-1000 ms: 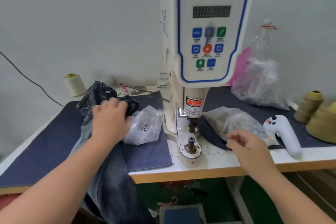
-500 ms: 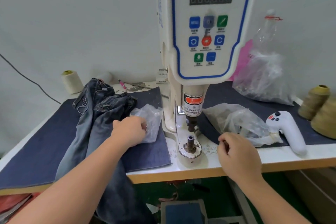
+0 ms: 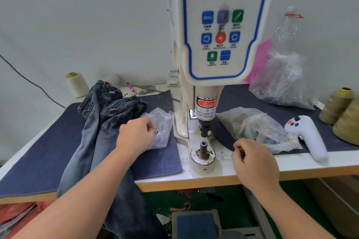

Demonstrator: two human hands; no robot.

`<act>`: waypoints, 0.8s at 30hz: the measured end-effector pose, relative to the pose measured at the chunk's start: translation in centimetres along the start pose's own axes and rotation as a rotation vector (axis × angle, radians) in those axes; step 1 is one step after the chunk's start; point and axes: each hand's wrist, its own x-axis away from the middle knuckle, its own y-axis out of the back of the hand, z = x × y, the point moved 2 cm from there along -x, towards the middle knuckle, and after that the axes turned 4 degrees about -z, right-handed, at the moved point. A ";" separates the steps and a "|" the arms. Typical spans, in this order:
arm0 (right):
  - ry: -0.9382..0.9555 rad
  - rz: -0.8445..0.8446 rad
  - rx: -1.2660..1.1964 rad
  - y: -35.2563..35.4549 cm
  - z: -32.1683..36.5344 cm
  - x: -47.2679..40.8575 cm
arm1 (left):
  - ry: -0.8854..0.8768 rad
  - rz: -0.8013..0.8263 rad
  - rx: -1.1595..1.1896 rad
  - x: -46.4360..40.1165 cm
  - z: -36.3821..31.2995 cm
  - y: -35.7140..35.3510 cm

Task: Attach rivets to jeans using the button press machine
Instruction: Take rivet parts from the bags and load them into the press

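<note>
The left hand [image 3: 136,136] is now off the jeans [image 3: 101,122] on the bench [image 3: 291,167], pinching a rivet from the small bag [image 3: 161,126]. The right hand [image 3: 252,161] is curling; whether it holds anything, I cannot tell. Seating the rivet squarely on the lower die [image 3: 203,144] is likely best.
</note>
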 end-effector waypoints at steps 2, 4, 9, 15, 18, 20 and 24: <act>-0.002 -0.003 -0.002 0.0 0.0 0.0 | -0.011 -0.005 0.025 0.2 -0.1 0.0; -0.002 -0.007 0.000 0.0 0.0 0.0 | -0.028 -0.012 0.039 0.4 -0.3 0.2; 0.002 -0.008 0.007 0.0 -0.1 0.0 | -0.051 -0.014 0.099 0.6 -0.4 0.1; -0.002 -0.001 0.010 -0.2 -0.2 0.0 | -0.092 -0.059 0.185 0.8 -0.6 -0.2; -0.002 -0.002 0.012 -0.2 -0.2 0.0 | -0.080 -0.068 0.255 0.9 -0.6 -0.3; -0.004 -0.005 0.014 -0.3 -0.2 0.0 | -0.072 -0.061 0.324 1.2 -0.8 -0.4; -0.001 -0.015 0.019 -0.3 -0.3 0.0 | -0.108 -0.046 0.445 2.5 -1.8 -0.3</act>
